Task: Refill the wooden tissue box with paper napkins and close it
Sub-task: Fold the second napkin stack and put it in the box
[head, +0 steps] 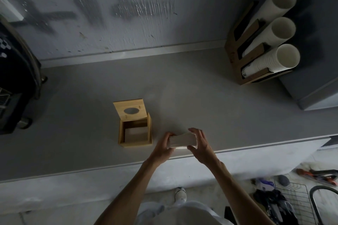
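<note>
A square wooden tissue box stands on the grey counter with its top off. Its lid, with an oval slot, leans upright against the box's far side. A pale layer lies at the bottom inside the box. To the right of the box, near the counter's front edge, a stack of white paper napkins is held between both hands. My left hand grips its left end. My right hand grips its right end.
A wooden cup dispenser with three rows of white paper cups stands at the back right. A dark machine sits at the left edge. Below the counter at right are a wire basket and tools on the floor.
</note>
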`<state>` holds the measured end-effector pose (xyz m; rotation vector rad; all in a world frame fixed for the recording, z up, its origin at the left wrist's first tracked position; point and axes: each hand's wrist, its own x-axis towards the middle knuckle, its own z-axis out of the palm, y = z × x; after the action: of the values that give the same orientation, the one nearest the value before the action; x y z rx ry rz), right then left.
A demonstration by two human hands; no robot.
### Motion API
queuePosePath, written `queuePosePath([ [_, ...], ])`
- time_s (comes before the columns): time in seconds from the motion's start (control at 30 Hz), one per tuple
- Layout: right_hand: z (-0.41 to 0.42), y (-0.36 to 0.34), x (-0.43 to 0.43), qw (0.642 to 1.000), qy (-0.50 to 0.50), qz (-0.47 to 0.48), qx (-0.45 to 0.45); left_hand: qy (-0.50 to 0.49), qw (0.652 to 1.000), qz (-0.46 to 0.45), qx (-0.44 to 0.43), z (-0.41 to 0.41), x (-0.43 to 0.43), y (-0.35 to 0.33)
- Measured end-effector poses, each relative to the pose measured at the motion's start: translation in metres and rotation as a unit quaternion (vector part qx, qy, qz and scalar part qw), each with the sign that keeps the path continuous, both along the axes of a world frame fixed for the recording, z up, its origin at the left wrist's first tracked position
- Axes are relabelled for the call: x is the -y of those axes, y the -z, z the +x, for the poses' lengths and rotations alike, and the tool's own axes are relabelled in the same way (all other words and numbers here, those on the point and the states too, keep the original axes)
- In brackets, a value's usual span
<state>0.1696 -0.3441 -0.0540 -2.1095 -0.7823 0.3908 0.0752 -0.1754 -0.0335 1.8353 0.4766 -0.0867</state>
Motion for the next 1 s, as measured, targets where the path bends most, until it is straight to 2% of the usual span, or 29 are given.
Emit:
queuePosePath([
  [0.1, 0.005, -0.002, -0.001, 0.999, -0.026, -0.006, -0.022, 0.015, 1.0, 0.012, 0.0, 0.001, -0.002, 0.0],
  [0.2, 0.01, -0.003, 0.0, 0.999, -0.003, -0.004, -0.043, 0.011, 1.0, 0.012, 0.004, 0.0, -0.007, -0.004],
  [0.37, 0.007, 0.002, 0.003, 0.979, 0.057, 0.045, -0.189, -0.05, 0.994, -0.093, -0.018, -0.003, -0.008, -0.001],
  [0.5, 0.001, -0.009, -0.002, 0.939, 0.095, 0.115, -0.308, -0.082, 0.984, -0.154, -0.046, -0.002, -0.007, -0.005],
  [0.67, -0.026, -0.027, -0.006, 0.887, 0.147, 0.207, -0.385, -0.103, 0.967, -0.223, -0.062, -0.017, 0.002, -0.018],
  [0.83, -0.07, -0.029, -0.015, 0.869, 0.159, 0.187, -0.43, -0.121, 0.956, -0.252, -0.09, -0.05, 0.007, -0.023],
  [1.0, -0.088, -0.061, -0.022, 0.873, 0.093, 0.154, -0.454, -0.1, 0.956, -0.248, -0.124, -0.083, -0.019, -0.051],
])
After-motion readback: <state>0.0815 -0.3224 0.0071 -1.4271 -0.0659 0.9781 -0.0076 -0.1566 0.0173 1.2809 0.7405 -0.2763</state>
